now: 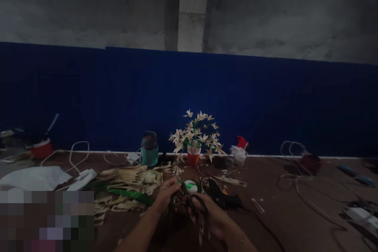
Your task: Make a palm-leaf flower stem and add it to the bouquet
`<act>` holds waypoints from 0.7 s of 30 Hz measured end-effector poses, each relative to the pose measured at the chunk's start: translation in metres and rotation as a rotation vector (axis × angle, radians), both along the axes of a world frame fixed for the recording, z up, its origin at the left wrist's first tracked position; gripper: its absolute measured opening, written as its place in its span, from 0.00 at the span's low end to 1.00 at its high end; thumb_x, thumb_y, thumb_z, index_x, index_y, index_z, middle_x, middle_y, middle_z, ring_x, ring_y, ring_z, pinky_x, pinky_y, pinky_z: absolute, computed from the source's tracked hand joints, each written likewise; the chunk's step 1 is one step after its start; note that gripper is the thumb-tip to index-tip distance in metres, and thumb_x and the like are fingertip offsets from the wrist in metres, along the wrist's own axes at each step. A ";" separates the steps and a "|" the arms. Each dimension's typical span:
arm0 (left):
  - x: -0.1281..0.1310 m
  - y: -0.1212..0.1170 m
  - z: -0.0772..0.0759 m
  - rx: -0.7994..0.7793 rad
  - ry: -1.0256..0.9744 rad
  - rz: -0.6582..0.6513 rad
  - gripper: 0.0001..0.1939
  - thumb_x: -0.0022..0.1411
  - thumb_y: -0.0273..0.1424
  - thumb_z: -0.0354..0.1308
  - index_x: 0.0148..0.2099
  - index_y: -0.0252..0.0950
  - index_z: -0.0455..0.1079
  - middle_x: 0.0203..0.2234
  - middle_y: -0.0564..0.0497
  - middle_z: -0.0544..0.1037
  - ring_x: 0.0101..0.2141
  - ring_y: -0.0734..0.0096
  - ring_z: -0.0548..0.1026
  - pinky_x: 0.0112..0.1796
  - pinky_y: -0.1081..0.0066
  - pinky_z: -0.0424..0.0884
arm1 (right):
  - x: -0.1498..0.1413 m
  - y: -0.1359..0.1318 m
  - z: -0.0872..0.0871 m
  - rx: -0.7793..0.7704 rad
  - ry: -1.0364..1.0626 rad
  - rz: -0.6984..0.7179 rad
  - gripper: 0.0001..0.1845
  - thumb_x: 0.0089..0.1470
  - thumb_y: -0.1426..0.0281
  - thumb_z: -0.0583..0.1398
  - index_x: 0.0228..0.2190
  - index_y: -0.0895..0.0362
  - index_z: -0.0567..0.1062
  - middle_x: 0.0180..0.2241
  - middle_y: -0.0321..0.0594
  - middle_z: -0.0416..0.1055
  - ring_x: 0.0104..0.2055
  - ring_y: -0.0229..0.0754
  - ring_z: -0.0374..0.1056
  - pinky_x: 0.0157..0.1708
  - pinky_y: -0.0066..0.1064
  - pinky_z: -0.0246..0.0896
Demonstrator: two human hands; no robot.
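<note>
My right hand point(211, 212) is closed round the handles of dark scissors point(195, 202), with the blades pointing up and away. Close beside it, my left hand point(168, 192) is closed in a pinch near the blades; what it holds is too dim and small to make out. Just beyond the fingers sits a white round piece with green on it point(191, 186). Behind that stands a red cup point(193, 159) with pale artificial flowers point(203, 138) on green stems. Pale dry husk pieces point(132, 177) lie left of my left hand, with a green strip point(130, 195) across them.
A teal container with a dark lid point(149, 153) stands against the blue partition point(132, 86). A black tool resembling a glue gun point(224, 197) lies right of my hands, its cord trailing forward. White cloth or plastic point(35, 178) lies left. Cables point(310, 202) sprawl on the right.
</note>
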State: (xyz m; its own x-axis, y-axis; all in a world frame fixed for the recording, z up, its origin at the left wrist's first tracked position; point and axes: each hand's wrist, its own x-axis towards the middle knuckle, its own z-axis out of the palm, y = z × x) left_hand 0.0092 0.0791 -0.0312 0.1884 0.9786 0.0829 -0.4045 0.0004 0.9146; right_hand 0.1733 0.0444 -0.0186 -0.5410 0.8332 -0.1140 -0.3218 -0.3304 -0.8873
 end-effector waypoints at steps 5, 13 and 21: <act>0.001 -0.002 0.003 0.059 0.042 -0.013 0.17 0.41 0.41 0.64 0.19 0.32 0.64 0.19 0.55 0.67 0.21 0.78 0.64 0.25 0.76 0.60 | -0.003 -0.003 0.005 -0.059 0.020 -0.044 0.16 0.42 0.61 0.64 0.31 0.59 0.73 0.22 0.34 0.68 0.23 0.31 0.62 0.24 0.21 0.55; -0.001 -0.004 0.014 0.112 0.109 -0.045 0.19 0.41 0.42 0.63 0.18 0.32 0.62 0.19 0.56 0.63 0.21 0.80 0.61 0.24 0.77 0.57 | -0.003 -0.006 0.012 0.022 -0.052 -0.067 0.16 0.43 0.59 0.63 0.28 0.60 0.73 0.17 0.31 0.62 0.17 0.27 0.54 0.17 0.18 0.47; 0.001 -0.013 0.020 0.108 0.156 -0.106 0.18 0.46 0.43 0.60 0.21 0.32 0.65 0.22 0.52 0.66 0.24 0.76 0.64 0.26 0.76 0.59 | -0.002 -0.006 0.011 0.102 -0.138 -0.025 0.19 0.43 0.57 0.61 0.30 0.60 0.70 0.19 0.31 0.61 0.19 0.29 0.56 0.18 0.20 0.48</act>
State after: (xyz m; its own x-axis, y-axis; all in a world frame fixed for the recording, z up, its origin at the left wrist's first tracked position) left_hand 0.0099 0.0658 -0.0115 0.3087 0.9396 0.1480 -0.2611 -0.0659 0.9631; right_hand 0.1717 0.0389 -0.0076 -0.5046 0.8575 -0.1005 -0.2013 -0.2301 -0.9521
